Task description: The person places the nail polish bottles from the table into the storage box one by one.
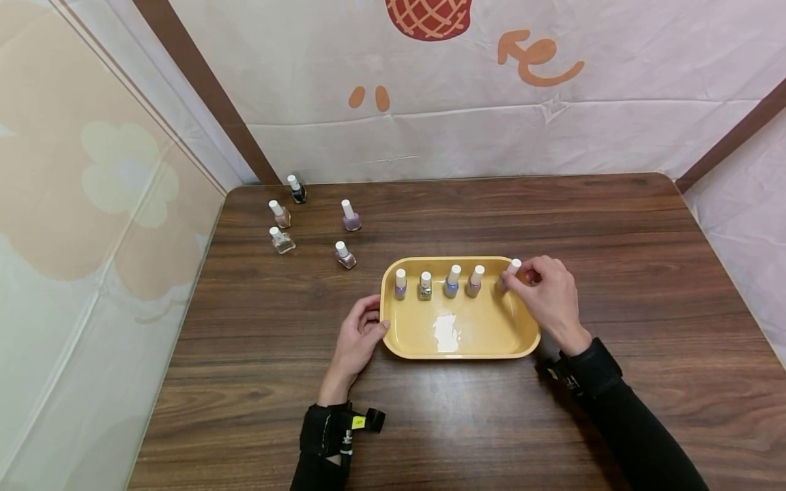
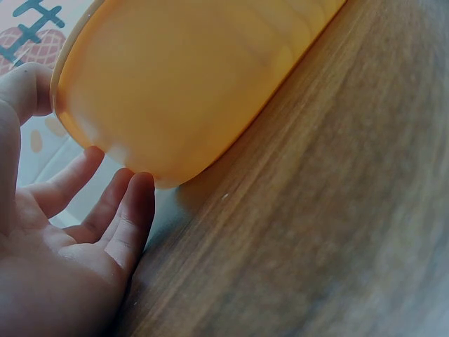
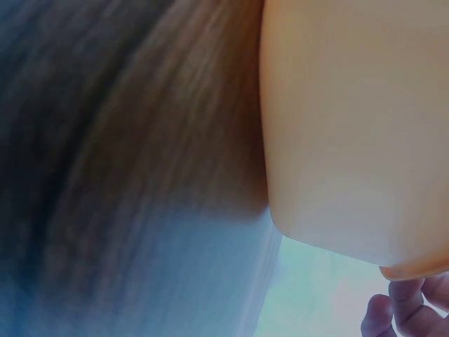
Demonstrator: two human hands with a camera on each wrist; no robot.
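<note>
A yellow tray (image 1: 460, 341) lies on the wooden table, with a row of white-capped nail polish bottles along its far side: purple (image 1: 400, 289), glittery (image 1: 425, 291), blue (image 1: 452, 286) and mauve (image 1: 473, 286). At the tray's left end, my left hand (image 1: 356, 341) holds the rim, thumb on top and fingers (image 2: 140, 203) against the outer wall. My right hand (image 1: 552, 296) pinches another nail polish bottle (image 1: 514, 266) at the right end of the row. Its lower part is partly hidden by the fingers; whether it touches the tray floor I cannot tell.
Left of the tray, more bottles stand on the table: black (image 1: 297, 191), tan (image 1: 280, 215), clear glitter (image 1: 282, 241), lilac (image 1: 351, 217) and greyish mauve (image 1: 345, 256). A printed cloth (image 1: 430, 143) hangs behind the table's far edge.
</note>
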